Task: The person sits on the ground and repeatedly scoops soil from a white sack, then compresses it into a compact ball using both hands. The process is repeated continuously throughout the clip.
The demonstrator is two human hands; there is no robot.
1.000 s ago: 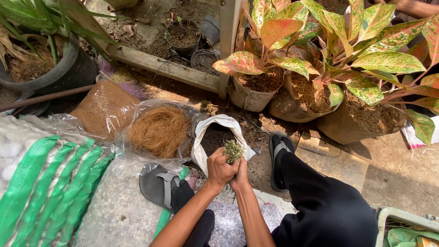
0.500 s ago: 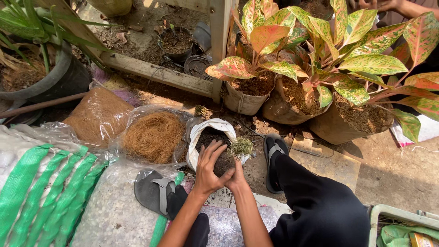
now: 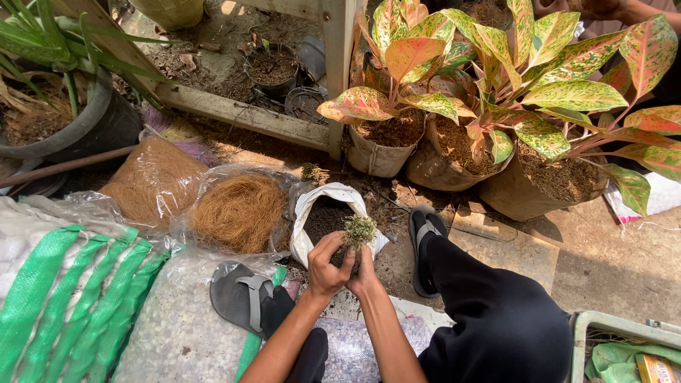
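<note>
from the head camera, looking straight down: the person squats over a small white sack of dark soil (image 3: 323, 216), its mouth rolled open. both hands meet right above the near edge of that sack. the left hand (image 3: 328, 264) is curled, fingers bent around something dark just over the sack's rim, though what sits inside the palm is hidden. the right hand (image 3: 365, 273) presses against the left one and grasps a small clump of pale green, moss-like plant (image 3: 360, 230) between its fingertips; the clump stands up over the sack's right edge.

left of the sack, touching it, a clear plastic bag of brown coconut fibre (image 3: 240, 211) lies open, and further left of that another clear bag of finer tan husk (image 3: 152, 181). nearer the person than the sack, a grey sandal (image 3: 245, 298) rests on a bag of pale gravel (image 3: 177, 333), with green-and-white woven sacks (image 3: 64, 284) beyond it to the left. right of the sack sits the other sandal (image 3: 425, 245), on the foot of a black trouser leg (image 3: 496, 319).

beyond the sack, three bagged plants with pink-and-green leaves (image 3: 496, 85) stand in a row, beside a wooden frame post (image 3: 337, 71). a small black pot of soil (image 3: 273, 69) sits behind the frame.
</note>
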